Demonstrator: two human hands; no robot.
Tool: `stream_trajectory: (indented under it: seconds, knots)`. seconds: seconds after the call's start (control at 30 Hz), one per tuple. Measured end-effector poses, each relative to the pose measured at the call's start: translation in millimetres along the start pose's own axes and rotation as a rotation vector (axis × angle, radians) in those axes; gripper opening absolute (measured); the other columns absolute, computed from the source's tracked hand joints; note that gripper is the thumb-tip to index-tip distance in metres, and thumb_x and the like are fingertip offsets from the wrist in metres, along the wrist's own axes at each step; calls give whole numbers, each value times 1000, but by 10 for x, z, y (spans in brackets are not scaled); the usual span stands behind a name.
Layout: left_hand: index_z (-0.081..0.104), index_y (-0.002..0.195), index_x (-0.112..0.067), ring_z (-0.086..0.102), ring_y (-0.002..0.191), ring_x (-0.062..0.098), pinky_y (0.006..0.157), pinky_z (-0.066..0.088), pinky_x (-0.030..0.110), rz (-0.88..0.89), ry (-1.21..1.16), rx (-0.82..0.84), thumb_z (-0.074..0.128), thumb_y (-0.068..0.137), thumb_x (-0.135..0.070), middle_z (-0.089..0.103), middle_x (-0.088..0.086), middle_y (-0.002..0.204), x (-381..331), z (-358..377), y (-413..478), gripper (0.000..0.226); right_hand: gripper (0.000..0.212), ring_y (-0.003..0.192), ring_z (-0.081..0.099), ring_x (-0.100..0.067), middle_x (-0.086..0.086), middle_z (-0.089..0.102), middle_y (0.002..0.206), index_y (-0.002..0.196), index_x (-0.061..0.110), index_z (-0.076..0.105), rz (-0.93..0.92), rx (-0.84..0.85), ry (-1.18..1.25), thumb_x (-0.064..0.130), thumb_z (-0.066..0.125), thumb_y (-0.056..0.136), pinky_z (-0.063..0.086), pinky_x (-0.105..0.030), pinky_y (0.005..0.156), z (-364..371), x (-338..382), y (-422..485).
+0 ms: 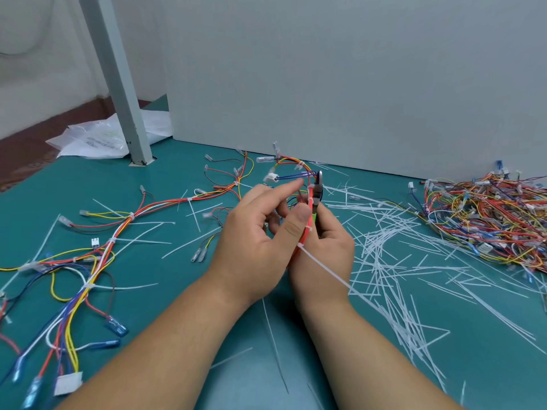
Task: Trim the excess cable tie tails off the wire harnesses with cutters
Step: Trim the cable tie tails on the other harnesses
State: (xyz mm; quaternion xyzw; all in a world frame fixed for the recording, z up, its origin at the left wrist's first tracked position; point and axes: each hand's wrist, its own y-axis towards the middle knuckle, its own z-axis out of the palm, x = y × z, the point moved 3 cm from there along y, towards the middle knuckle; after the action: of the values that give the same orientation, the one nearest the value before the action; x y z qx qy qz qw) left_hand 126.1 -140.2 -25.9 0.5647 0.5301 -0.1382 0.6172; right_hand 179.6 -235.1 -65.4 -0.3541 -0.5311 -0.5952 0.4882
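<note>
A: Start at the left; what lies there?
B: Well left of the bundle in hand, a long harness of red, yellow, blue and white wires (109,241) sprawls on the teal work mat (165,276); thin white tie tails stick out of it uncut.
A: And the bundle itself?
B: A slim bundle of red and orange wires (308,220) bound with white ties, raised over the mat; the left hand (251,232) pinches it, thumb pressed on its near side, forefinger stretched out.
A: The cutters?
B: Small steel cutters with green handles (318,189), touching the bundle's right side; the right hand (328,247) wraps the handles; whether the blades are apart I cannot tell.
A: What remains to cut?
B: One long white tail (325,267) slants from the bundle's lowest tie down to the right.
A: How will it handle?
B: Light and floppy, I judge; the nylon is springy and may fly when snipped; best held right beside the tie, blades flush to its head, clear of insulation.
A: Farther right?
B: A litter of cut white tails (384,247); beyond it, a heap of tangled many-coloured harnesses (488,214).
</note>
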Motion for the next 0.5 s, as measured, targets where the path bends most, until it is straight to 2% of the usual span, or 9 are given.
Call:
stream_trajectory:
  seconds: [0.07,0.13,0.17,0.23,0.37,0.5]
  knots:
    - [64,132,-27,55,94,12,83,41,16,31,61,-5,57,90,-53,53,-3,104,-2,-24,-3,50,15,64,53,-12,13,66,70,90,30,79,21,-1,21,34,65,92,46,-27,60,3,19,5]
    - [62,136,-27,52,116,8,98,39,18,60,99,27,63,84,-57,48,-5,120,-12,-44,-4,61,14,66,48,-16,10,60,66,85,32,78,96,14,105,38,66,90,42,-29,60,26,10,7]
    - [60,138,-28,48,127,11,107,37,23,85,132,55,66,80,-60,47,-5,130,-23,-47,-1,66,15,65,49,-18,7,58,66,85,31,78,135,31,164,38,67,90,42,-30,59,39,-1,8]
    - [55,143,-29,39,138,16,116,29,27,139,237,121,66,76,-65,43,-6,147,-51,-42,2,77,16,60,50,-18,1,55,67,86,26,77,187,71,259,38,67,91,44,-27,55,58,-18,10]
    - [46,150,-30,33,141,19,118,22,25,166,329,208,63,73,-70,31,-15,162,-64,-28,0,88,20,58,52,-19,-6,55,69,81,21,71,229,139,301,35,67,94,43,-29,57,74,-11,-1]
    - [47,148,-28,31,138,22,119,25,34,189,367,195,62,73,-71,26,-11,164,-72,-38,-2,87,17,59,55,-16,-6,55,72,88,20,75,234,196,343,30,66,99,44,-28,59,94,3,-19]
